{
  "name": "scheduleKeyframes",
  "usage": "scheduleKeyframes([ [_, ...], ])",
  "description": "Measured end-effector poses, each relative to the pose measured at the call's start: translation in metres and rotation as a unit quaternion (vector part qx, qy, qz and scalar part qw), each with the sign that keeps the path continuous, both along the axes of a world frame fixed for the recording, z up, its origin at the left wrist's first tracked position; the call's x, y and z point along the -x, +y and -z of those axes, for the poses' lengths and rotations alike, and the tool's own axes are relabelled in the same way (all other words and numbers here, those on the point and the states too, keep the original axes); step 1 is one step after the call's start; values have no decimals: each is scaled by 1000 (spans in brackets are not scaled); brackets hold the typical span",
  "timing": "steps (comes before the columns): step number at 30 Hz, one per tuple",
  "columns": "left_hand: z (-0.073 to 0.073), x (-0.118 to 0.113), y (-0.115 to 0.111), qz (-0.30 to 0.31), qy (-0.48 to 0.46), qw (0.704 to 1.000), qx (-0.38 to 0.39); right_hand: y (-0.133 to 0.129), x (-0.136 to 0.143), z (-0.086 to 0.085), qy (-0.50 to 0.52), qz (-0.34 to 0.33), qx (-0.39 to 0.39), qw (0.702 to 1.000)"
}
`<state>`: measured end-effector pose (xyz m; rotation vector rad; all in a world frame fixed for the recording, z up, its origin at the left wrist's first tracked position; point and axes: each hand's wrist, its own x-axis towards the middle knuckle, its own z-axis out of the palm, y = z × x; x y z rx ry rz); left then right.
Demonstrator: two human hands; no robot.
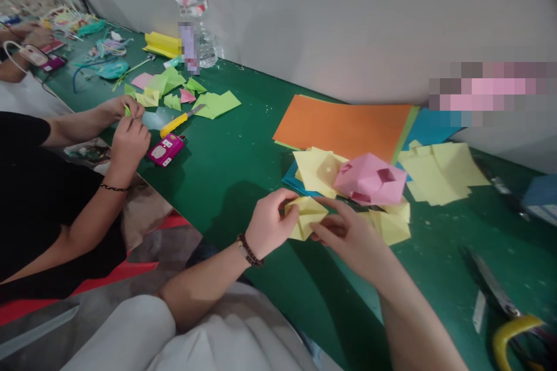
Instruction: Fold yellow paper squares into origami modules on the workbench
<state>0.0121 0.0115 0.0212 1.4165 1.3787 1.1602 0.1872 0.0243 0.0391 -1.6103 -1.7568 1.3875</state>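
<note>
Pale yellow paper [308, 213] between the hands [270, 221] shows angular, creased folds.

Up by the grey wall [348, 23], a clear plastic bottle [208, 40], upright! Down on the green counter [209, 156], a yellow cutter [174, 126], blade out, and just beside it, a magenta box [166, 149]! Over to the near right: yellow-handled scissors [513, 311], and farther back, a blue box [543, 197]!
</note>
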Motion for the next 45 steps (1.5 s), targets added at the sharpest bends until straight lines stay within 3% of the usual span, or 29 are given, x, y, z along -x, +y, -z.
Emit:
scheduleKeyframes([
  [8, -6, -3, -3, 5, -59, 997, 47, 0, 5, 1, -126, 55, -171, 976],
  [16, -1, -5, -1, 32, -37, 998, 49, -6, 9, -1, -188, 76, -221, 954],
  [23, 3, 1, 5, -9, -78, 995, 60, -7, 8, -4, -133, -54, -327, 934],
  [29, 0, 6, 7, -47, -131, 989, 54, -8, 5, -6, -130, -142, -399, 896],
  [36, -1, 7, 9, -54, -179, 976, 111, -11, 7, -5, -218, -164, -458, 846],
  [45, -11, 4, 7, -63, -239, 963, 103, -7, 8, -9, -148, -141, -472, 857],
])
